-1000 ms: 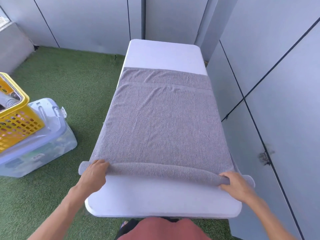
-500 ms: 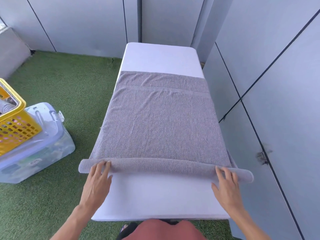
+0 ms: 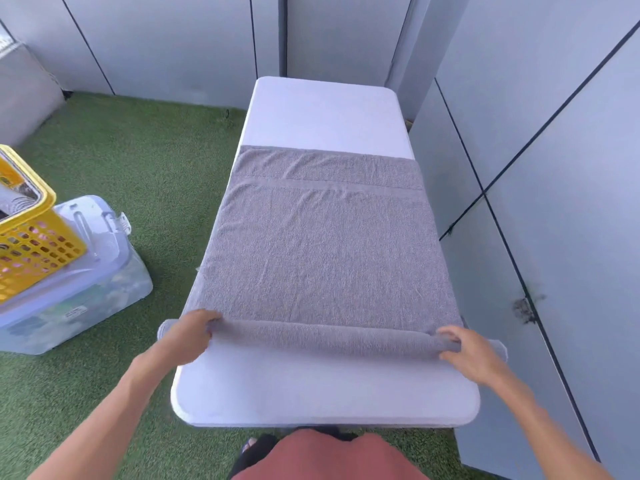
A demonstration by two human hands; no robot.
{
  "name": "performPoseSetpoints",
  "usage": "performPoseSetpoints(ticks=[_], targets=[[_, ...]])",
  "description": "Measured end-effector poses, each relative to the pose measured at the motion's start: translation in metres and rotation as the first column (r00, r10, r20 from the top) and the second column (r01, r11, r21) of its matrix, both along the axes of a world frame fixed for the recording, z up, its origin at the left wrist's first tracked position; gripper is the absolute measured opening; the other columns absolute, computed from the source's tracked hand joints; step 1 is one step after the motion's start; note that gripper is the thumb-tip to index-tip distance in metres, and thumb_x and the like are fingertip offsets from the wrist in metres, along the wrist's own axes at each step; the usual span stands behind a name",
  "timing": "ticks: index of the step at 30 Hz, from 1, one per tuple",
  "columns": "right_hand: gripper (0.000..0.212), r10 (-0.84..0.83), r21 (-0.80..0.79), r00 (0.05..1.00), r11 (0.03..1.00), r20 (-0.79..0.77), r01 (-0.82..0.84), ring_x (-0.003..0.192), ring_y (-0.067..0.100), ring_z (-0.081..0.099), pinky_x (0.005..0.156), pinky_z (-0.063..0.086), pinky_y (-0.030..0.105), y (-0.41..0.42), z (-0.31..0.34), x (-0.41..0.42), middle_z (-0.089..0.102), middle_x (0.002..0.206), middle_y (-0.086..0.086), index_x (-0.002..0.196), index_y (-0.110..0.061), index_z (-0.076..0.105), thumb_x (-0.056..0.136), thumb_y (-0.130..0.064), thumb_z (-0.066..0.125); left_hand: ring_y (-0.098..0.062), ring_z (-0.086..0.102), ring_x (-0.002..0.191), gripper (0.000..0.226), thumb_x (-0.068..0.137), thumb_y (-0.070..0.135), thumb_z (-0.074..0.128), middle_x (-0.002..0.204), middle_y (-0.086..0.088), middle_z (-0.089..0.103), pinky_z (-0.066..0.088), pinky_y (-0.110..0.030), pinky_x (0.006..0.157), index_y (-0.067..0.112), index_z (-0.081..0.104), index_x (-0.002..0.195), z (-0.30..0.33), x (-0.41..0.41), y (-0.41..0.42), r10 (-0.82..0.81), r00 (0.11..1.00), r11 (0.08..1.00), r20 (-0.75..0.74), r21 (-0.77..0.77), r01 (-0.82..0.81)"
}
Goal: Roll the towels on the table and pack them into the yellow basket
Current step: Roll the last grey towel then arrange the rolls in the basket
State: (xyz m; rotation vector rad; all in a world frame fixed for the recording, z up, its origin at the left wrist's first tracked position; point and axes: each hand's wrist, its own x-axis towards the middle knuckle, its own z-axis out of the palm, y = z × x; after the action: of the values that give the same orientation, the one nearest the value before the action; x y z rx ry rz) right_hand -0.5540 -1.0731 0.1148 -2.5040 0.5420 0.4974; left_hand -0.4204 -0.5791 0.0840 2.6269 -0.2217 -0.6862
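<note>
Grey towel point(image 3: 325, 244) spread flat along the white tabletop point(image 3: 325, 112), its near edge wound into a thin roll point(image 3: 325, 336) that spans the tabletop's width and overhangs both sides. Left hand point(image 3: 188, 336) and right hand point(image 3: 472, 351) each curl over one end of the roll and hold it. Risks: uneven advance of the two hands would skew the roll into a cone; a loose core would let it slacken and unravel once lifted; the overhanging ends may sag. The yellow basket point(image 3: 34, 244) rests on a clear lidded bin point(image 3: 86, 282) on the grass, well apart from the tabletop; it is cut off by the left frame edge, and its contents, possibly rolled towels, are hard to make out
</note>
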Motion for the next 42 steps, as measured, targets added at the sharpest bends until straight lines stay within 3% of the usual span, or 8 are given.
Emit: performPoseSetpoints(ticks=[3, 7, 13, 23, 29, 32, 35, 42], targets=[[0.030, -0.200, 0.019, 0.959, 0.980, 0.201, 0.200, 0.092, 0.023, 0.058, 0.075, 0.040, 0.031, 0.001, -0.001, 0.015, 0.059, 0.096, 0.005, 0.092, -0.019, 0.061, 0.073, -0.001, 0.075, -0.037, 0.054, 0.089, 0.035, 0.079, -0.006, 0.064, 0.097, -0.008, 0.053, 0.047, -0.044, 0.068, 0.029, 0.061, 0.083, -0.004, 0.004, 0.001, 0.187, 0.949, 0.980, 0.252, -0.112, -0.163], [0.015, -0.051, -0.232, 0.957, 0.965, 0.284, 0.121, 0.097, 0.035, 0.059, 0.088, 0.042, 0.040, 0.017, -0.019, 0.000, 0.061, 0.099, 0.014, 0.094, -0.004, 0.071, 0.082, 0.001, 0.065, -0.030, 0.050, 0.087, 0.023, 0.075, -0.004, 0.069, 0.093, -0.005, 0.058, 0.045, -0.044, 0.069, 0.011, 0.065, 0.092, -0.007, -0.030, -0.007, -0.010, 0.831, 0.996, 0.557, 0.077, -0.039], [0.062, 0.115, -0.561, 0.983, 0.828, 0.144, -0.015, 0.114, 0.040, 0.044, 0.086, 0.048, 0.050, 0.051, -0.037, -0.027, 0.051, 0.124, 0.020, 0.110, -0.001, 0.065, 0.055, -0.016, 0.088, -0.037, 0.038, 0.134, 0.073, 0.067, -0.013, 0.064, 0.139, -0.019, 0.044, 0.026, -0.043, 0.111, -0.006, 0.043, 0.137, -0.045, -0.065, -0.008, -0.092, 0.841, 0.982, 0.533, 0.187, -0.011], [0.023, 0.116, -0.460, 0.992, 0.884, 0.045, -0.082, 0.109, 0.029, 0.053, 0.085, 0.043, 0.039, 0.032, -0.022, -0.013, 0.056, 0.109, 0.005, 0.107, -0.010, 0.058, 0.085, -0.012, 0.063, -0.033, 0.057, 0.096, 0.043, 0.067, -0.015, 0.053, 0.096, -0.006, 0.061, 0.047, -0.041, 0.081, 0.009, 0.060, 0.101, -0.008, -0.019, -0.013, -0.084, 0.924, 0.983, 0.372, 0.184, 0.015], [0.045, -0.125, 0.007, 0.992, 0.992, -0.005, 0.125, 0.108, 0.022, 0.057, 0.082, 0.042, 0.032, 0.003, 0.002, -0.001, 0.059, 0.112, 0.002, 0.113, -0.019, 0.059, 0.073, -0.015, 0.079, -0.029, 0.055, 0.101, 0.039, 0.082, -0.006, 0.044, 0.110, -0.009, 0.060, 0.045, -0.036, 0.077, 0.013, 0.056, 0.113, -0.007, -0.004, -0.010, 0.128, 0.992, 0.991, 0.019, 0.048, -0.129], [0.029, -0.247, 0.013, 0.942, 0.968, 0.225, 0.251, 0.107, 0.029, 0.056, 0.087, 0.040, 0.034, 0.006, -0.008, 0.007, 0.058, 0.105, 0.009, 0.095, -0.015, 0.065, 0.071, -0.009, 0.080, -0.032, 0.048, 0.094, 0.035, 0.079, -0.010, 0.055, 0.107, -0.012, 0.053, 0.037, -0.036, 0.070, 0.012, 0.060, 0.106, -0.005, 0.006, -0.019, 0.186, 0.942, 0.980, 0.279, 0.017, -0.199], [0.017, -0.021, -0.415, 0.925, 0.890, 0.379, 0.190, 0.112, 0.035, 0.049, 0.094, 0.038, 0.044, 0.027, -0.022, -0.008, 0.057, 0.115, 0.014, 0.095, -0.011, 0.073, 0.078, -0.012, 0.075, -0.031, 0.045, 0.082, 0.029, 0.074, -0.009, 0.064, 0.094, -0.008, 0.052, 0.033, -0.038, 0.066, 0.014, 0.063, 0.090, -0.004, -0.017, -0.023, 0.059, 0.849, 0.981, 0.526, 0.129, -0.148], [0.072, 0.141, -0.535, 0.959, 0.845, 0.246, 0.013, 0.105, 0.037, 0.047, 0.093, 0.037, 0.041, 0.039, -0.049, -0.030, 0.055, 0.119, 0.018, 0.126, 0.003, 0.055, 0.063, -0.017, 0.085, -0.034, 0.041, 0.129, 0.069, 0.078, 0.007, 0.066, 0.137, -0.015, 0.045, 0.032, -0.042, 0.104, 0.003, 0.040, 0.141, -0.043, -0.062, -0.017, -0.112, 0.800, 0.975, 0.589, 0.220, -0.026]])
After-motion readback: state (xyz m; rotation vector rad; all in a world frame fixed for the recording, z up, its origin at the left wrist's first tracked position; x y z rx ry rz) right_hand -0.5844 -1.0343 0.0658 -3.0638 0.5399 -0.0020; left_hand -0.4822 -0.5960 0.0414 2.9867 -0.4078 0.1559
